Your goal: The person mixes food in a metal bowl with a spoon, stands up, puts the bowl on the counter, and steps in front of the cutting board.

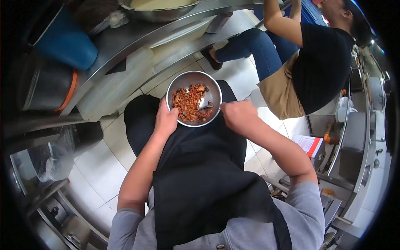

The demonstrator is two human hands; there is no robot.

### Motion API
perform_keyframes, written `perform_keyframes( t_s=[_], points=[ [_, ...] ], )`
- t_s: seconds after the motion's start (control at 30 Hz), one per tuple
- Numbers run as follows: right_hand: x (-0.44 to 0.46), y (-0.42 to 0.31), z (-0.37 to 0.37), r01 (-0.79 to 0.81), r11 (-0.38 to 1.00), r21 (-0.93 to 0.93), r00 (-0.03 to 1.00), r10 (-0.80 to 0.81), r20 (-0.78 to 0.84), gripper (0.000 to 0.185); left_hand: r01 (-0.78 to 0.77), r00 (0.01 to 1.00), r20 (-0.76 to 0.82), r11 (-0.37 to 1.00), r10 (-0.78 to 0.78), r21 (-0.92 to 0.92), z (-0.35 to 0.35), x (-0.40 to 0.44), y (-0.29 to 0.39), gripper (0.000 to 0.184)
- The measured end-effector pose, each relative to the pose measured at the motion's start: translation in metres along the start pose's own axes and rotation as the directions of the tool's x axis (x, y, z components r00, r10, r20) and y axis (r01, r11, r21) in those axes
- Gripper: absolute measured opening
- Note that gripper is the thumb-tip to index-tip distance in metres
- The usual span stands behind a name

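Bowl (193,78) of beans (185,102), right over the lap (187,146)! Grips its left rim with a half-curled left hand (166,118); over at the right rim, clutches a spoon (212,107) in a closed right hand (238,116), tip among the beans. Beyond, a blue bucket (68,41) by the counter's (125,41) front edge.

The right hand (241,116) hides part of the spoon handle (214,108); the top edge crops a basin (166,16).

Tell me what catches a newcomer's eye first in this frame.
The bowl of orange-brown food, mid-frame, comes first: the left hand holds its side, and the right hand a spoon in it. Next come the blue container at upper left and the person at upper right.
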State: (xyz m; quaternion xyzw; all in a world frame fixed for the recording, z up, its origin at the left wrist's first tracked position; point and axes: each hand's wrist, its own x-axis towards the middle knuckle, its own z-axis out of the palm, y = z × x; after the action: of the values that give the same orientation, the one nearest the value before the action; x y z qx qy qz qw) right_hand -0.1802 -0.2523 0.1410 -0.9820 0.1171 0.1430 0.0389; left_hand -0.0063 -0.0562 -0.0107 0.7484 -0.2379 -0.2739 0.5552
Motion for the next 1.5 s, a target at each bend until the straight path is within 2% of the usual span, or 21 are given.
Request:
perform_keyframes(
  t_s=[0.07, 0.2, 0.27, 0.3, 0.37, 0.4, 0.47, 0.5, 0.67, 0.73, 0.8, 0.87, 0.93, 1.0, 1.03, 1.07, 1.17, 1.27, 1.37, 1.47, 1.5],
  points=[
    [-0.01, -0.001, -0.016, -0.066, 0.996, 0.065, 0.992, 0.058, 0.112, 0.012, -0.019, 1.0, 0.009, 1.0, 0.019, -0.012, -0.001, 0.0, -0.004, 0.059],
    [-0.005, 0.01, 0.02, -0.031, 0.999, 0.042, 0.999, 0.03, 0.017, 0.012, -0.04, 0.998, 0.048, 0.997, 0.043, -0.065, 0.002, 0.004, -0.001, 0.058],
    [0.003, 0.009, 0.018, -0.194, 0.975, 0.108, 0.972, 0.206, -0.113, 0.013, -0.044, 0.999, 0.005, 0.999, 0.044, -0.026, 0.002, 0.002, 0.004, 0.057],
    [0.007, 0.007, 0.021, -0.184, 0.977, 0.111, 0.974, 0.196, -0.111, 0.013, -0.038, 0.999, 0.007, 0.999, 0.038, -0.02, 0.001, 0.001, 0.002, 0.057],
    [0.013, 0.006, 0.03, -0.301, 0.937, 0.175, 0.928, 0.33, -0.172, 0.014, -0.059, 0.998, 0.014, 0.997, 0.06, -0.043, 0.0, 0.001, -0.001, 0.058],
    [0.017, 0.001, 0.037, -0.305, 0.935, 0.18, 0.926, 0.336, -0.175, 0.014, -0.083, 0.996, 0.021, 0.994, 0.085, -0.073, 0.0, 0.002, -0.003, 0.058],
    [0.031, -0.015, 0.054, -0.352, 0.883, 0.309, 0.919, 0.39, -0.067, 0.013, -0.082, 0.996, 0.035, 0.993, 0.085, -0.084, 0.002, 0.004, -0.01, 0.058],
    [0.034, -0.024, 0.057, -0.286, 0.844, 0.453, 0.923, 0.369, -0.105, 0.014, -0.078, 0.996, 0.044, 0.992, 0.083, -0.097, 0.001, 0.004, -0.01, 0.058],
    [0.017, -0.046, 0.046, -0.255, 0.772, 0.582, 0.94, 0.339, -0.039, 0.01, -0.036, 0.999, 0.013, 0.996, 0.037, -0.078, -0.004, -0.002, 0.004, 0.058],
    [0.018, -0.034, 0.059, -0.162, 0.823, 0.544, 0.967, 0.243, -0.079, 0.014, -0.055, 0.998, 0.04, 0.995, 0.058, -0.083, -0.004, -0.002, 0.005, 0.058],
    [0.019, -0.02, 0.055, -0.162, 0.84, 0.517, 0.963, 0.249, -0.103, 0.013, -0.067, 0.997, 0.03, 0.995, 0.069, -0.071, -0.001, 0.0, 0.002, 0.058],
    [0.017, -0.021, 0.035, -0.264, 0.794, 0.547, 0.932, 0.357, -0.068, 0.012, -0.072, 0.997, 0.013, 0.996, 0.073, -0.054, 0.0, -0.001, -0.004, 0.058],
    [0.016, -0.022, 0.044, -0.199, 0.781, 0.591, 0.947, 0.308, -0.088, 0.012, -0.083, 0.997, -0.009, 0.996, 0.082, -0.036, 0.001, -0.001, -0.003, 0.057],
    [0.016, -0.023, 0.054, -0.204, 0.804, 0.558, 0.971, 0.241, 0.007, 0.014, -0.066, 0.998, 0.018, 0.996, 0.067, -0.054, 0.0, -0.002, 0.0, 0.056],
    [0.022, -0.019, 0.055, -0.228, 0.849, 0.478, 0.963, 0.269, -0.02, 0.013, -0.047, 0.998, 0.034, 0.997, 0.049, -0.069, -0.001, -0.002, 0.002, 0.056],
    [0.024, -0.013, 0.055, -0.226, 0.849, 0.477, 0.963, 0.269, -0.021, 0.013, -0.048, 0.998, 0.033, 0.996, 0.05, -0.068, 0.0, -0.002, 0.005, 0.056],
    [0.027, -0.008, 0.033, -0.174, 0.954, 0.243, 0.945, 0.231, -0.231, 0.012, -0.055, 0.998, 0.012, 0.997, 0.056, -0.059, -0.002, -0.002, 0.005, 0.055],
    [0.039, -0.008, 0.044, -0.173, 0.965, 0.197, 0.938, 0.222, -0.265, 0.01, -0.048, 0.999, 0.017, 0.998, 0.049, -0.051, 0.0, -0.002, 0.005, 0.055],
    [0.032, -0.016, 0.057, -0.021, 0.974, 0.226, 0.979, 0.065, -0.191, 0.009, -0.031, 0.999, 0.026, 0.998, 0.033, -0.057, -0.002, 0.0, 0.004, 0.055],
    [0.021, -0.008, 0.037, -0.041, 0.985, 0.168, 0.977, 0.075, -0.198, 0.009, -0.02, 1.0, 0.002, 0.999, 0.021, -0.029, -0.001, -0.001, 0.0, 0.055],
    [0.022, -0.002, 0.036, -0.097, 0.984, 0.148, 0.963, 0.13, -0.238, 0.008, -0.057, 0.998, -0.002, 0.998, 0.057, -0.018, -0.001, -0.001, -0.001, 0.055]
  ],
)
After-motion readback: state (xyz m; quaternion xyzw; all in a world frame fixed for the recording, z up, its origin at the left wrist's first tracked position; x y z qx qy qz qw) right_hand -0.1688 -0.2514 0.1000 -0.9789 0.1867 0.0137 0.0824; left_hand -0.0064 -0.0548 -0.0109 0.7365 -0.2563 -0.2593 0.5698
